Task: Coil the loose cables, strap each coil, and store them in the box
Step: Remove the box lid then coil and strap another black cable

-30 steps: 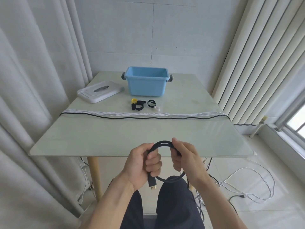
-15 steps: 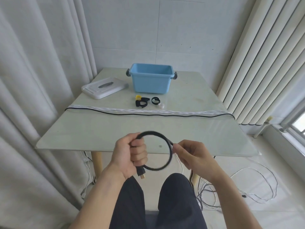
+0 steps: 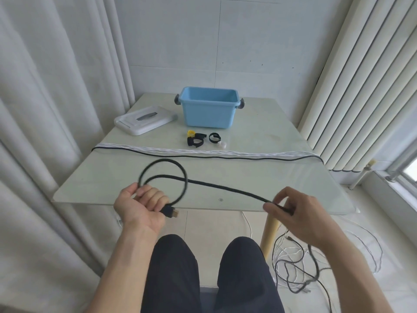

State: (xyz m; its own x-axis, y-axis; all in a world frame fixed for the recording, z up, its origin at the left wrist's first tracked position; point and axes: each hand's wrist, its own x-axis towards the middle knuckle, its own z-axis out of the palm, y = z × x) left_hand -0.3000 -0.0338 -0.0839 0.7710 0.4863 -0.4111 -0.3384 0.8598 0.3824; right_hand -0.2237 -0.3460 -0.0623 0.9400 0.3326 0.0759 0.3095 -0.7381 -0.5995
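Note:
My left hand (image 3: 142, 205) grips a black cable (image 3: 225, 188) by a loop, above the table's near edge; the plug end (image 3: 170, 212) sticks out below the fingers. From the loop a straight stretch runs right to my right hand (image 3: 295, 212), which pinches it between thumb and fingers. Past that hand the cable drops toward the floor. An open blue box (image 3: 208, 114) stands at the back of the table. In front of it lie black straps (image 3: 195, 141) and one yellow strap (image 3: 190, 132). More cables, white and black (image 3: 203, 154), stretch across the table.
A white lid (image 3: 144, 119) lies left of the box. The glass table (image 3: 270, 177) has a wooden leg (image 3: 269, 231) at the near right. Loose cables (image 3: 300, 267) pile on the floor at the right. Curtains hang left; vertical blinds stand right.
My right hand has slid rightward along the cable, away from the loop, drawing out a straight stretch. The loop in my left hand has risen over the table's edge.

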